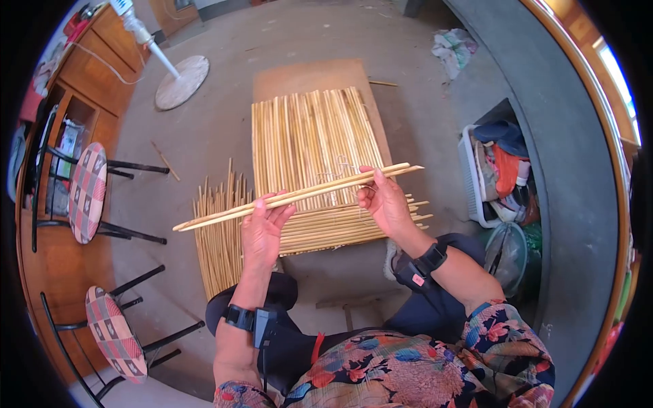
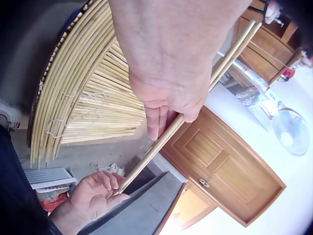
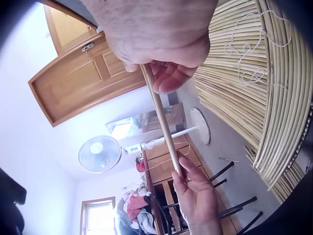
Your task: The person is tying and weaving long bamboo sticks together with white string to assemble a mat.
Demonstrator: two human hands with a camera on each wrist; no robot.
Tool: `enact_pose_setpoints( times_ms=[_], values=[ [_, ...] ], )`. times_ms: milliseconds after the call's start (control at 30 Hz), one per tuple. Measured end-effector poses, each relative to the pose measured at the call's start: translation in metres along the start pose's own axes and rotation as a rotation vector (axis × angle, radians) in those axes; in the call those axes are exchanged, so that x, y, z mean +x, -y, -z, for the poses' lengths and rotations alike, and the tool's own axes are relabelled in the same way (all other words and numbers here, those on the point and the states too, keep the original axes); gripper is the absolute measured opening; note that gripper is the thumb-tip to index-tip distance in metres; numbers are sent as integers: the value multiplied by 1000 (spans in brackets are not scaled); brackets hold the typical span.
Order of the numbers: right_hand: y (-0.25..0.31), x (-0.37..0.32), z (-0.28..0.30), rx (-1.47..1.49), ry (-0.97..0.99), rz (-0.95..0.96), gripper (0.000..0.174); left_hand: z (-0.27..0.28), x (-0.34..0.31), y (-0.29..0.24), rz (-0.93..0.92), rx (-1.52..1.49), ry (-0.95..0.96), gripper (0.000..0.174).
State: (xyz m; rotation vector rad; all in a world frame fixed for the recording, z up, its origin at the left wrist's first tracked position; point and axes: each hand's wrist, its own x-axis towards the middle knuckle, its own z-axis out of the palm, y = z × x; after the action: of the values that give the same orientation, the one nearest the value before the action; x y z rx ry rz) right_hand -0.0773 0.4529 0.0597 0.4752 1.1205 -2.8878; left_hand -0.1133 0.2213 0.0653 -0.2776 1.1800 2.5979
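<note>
Two long pale reed stalks (image 1: 320, 188) lie side by side, held slantwise in the air by both hands. My left hand (image 1: 263, 231) pinches them left of their middle, thumb on top. My right hand (image 1: 386, 202) pinches them close to their right ends. In the right wrist view, the stalk (image 3: 164, 120) runs between the hands. Beneath is a panel of stalks (image 1: 306, 136) laid in parallel, with a crosswise layer (image 1: 326, 230) along its near edge. White thread (image 3: 252, 76) lies loosely over the panel.
A bundle of loose stalks (image 1: 214, 238) lies to the left. The panel rests on a brown board (image 1: 309, 71). Two checked chairs (image 1: 88, 194) stand at the left, near a fan's round base (image 1: 182, 83). At the right is a white basket (image 1: 473, 180) of cloths.
</note>
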Motion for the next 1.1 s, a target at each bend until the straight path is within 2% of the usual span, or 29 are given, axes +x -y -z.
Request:
enact_pose_setpoints(
  times_ms=[133, 233, 400, 467, 600, 700, 800, 867, 933, 1100],
  values=[
    [1, 3, 3, 123, -17, 1, 31, 0, 0, 1, 18, 7, -9, 29],
    [0, 5, 9, 48, -125, -7, 25, -2, -1, 5, 30, 6, 18, 30],
    [-4, 9, 25, 14, -109, -3, 22, 3, -1, 10, 13, -22, 51, 29],
    [-5, 11, 25, 8, -98, -1, 22, 4, 0, 11, 84, -42, 62, 30],
    [4, 12, 35, 12, -137, 22, 19, 7, 2, -2, -10, -62, 53, 33],
    [12, 14, 39, 40, -167, 41, 18, 20, 12, -23, -194, -203, -64, 32],
    [18, 16, 39, 35, -177, 36, 17, 29, 16, -44, -334, -118, -146, 32],
    [18, 15, 37, 20, -174, 56, 17, 31, 17, -50, -321, -193, -167, 32],
    [19, 17, 45, 50, -174, 51, 18, 37, 17, -55, -400, -231, -212, 30],
    [23, 17, 40, 4, -177, 94, 19, 42, 17, -60, -367, -166, -197, 28]
  ],
)
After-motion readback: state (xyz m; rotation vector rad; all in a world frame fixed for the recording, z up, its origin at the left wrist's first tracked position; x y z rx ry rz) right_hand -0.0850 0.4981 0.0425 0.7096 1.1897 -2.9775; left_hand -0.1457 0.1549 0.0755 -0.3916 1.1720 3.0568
